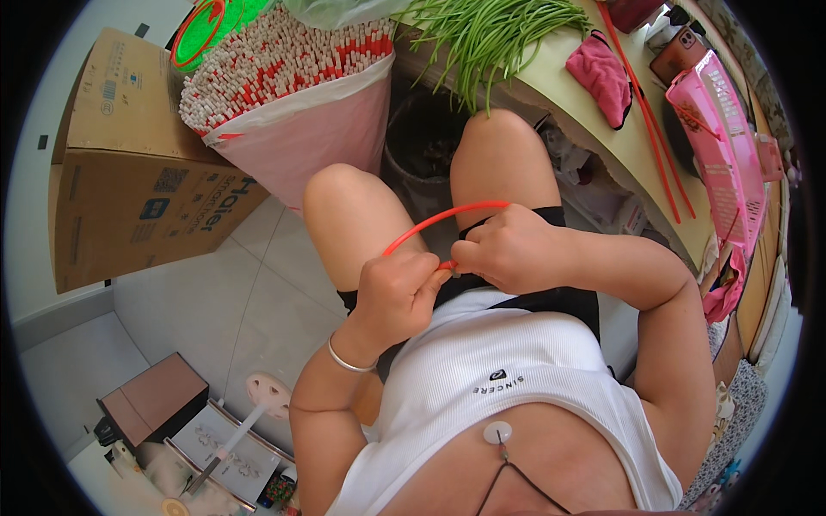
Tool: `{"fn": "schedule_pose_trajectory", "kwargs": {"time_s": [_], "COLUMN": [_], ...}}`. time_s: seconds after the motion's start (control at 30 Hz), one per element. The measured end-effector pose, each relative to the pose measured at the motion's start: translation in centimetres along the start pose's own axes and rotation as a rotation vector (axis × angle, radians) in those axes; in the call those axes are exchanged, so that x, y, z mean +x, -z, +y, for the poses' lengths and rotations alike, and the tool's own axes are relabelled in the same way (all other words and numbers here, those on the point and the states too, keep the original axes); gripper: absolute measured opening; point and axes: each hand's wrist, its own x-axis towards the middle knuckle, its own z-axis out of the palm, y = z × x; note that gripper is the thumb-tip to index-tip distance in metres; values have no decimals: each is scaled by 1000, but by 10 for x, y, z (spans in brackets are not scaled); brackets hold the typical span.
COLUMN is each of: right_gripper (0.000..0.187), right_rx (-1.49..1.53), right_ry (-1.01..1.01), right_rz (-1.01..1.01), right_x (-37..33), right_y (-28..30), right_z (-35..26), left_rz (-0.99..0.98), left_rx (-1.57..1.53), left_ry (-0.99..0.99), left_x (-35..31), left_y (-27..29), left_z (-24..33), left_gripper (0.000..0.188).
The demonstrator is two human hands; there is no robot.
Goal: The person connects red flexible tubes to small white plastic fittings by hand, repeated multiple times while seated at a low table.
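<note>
A thin red plastic tube (443,214) is bent into a loop over my lap. My left hand (396,292) is closed round one part of it, and my right hand (509,249) grips it on the other side. The tube's ends come together between my two fists, at the thumbs and forefingers. Fingers cover the exact joint, so I cannot tell whether the ends touch or fit into each other. The arc of the loop rises away from me, above both hands.
Beyond my left knee stands a pink-white sack (314,142) packed with red and white stick ends. A cardboard box (146,202) is left of it. The table (602,142) bears green stems (499,34), a pink pouch (600,79), long red tubes (667,189) and a pink basket (721,163). A dark bin (417,142) sits beyond my knees.
</note>
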Motion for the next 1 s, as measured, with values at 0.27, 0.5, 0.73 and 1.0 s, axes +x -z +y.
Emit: {"fn": "schedule_pose_trajectory", "kwargs": {"time_s": [0.27,0.5,0.73,1.0], "right_gripper": [11,35,37,17], "right_rx": [36,-171,330,-27], "right_ry": [72,125,-369,-439], "right_rz": [44,423,805,592], "right_x": [7,19,-23,-48], "right_y": [-7,45,29,7], "right_z": [14,21,58,52], "left_rz": [54,181,857,916], "left_rx": [102,629,1597,1483], "left_ry": [-88,-289,-298,286], "left_x": [6,24,60,69], "left_y": [-6,73,361,425], "left_z": [-11,24,54,-1], "left_gripper": [19,9,22,34]}}
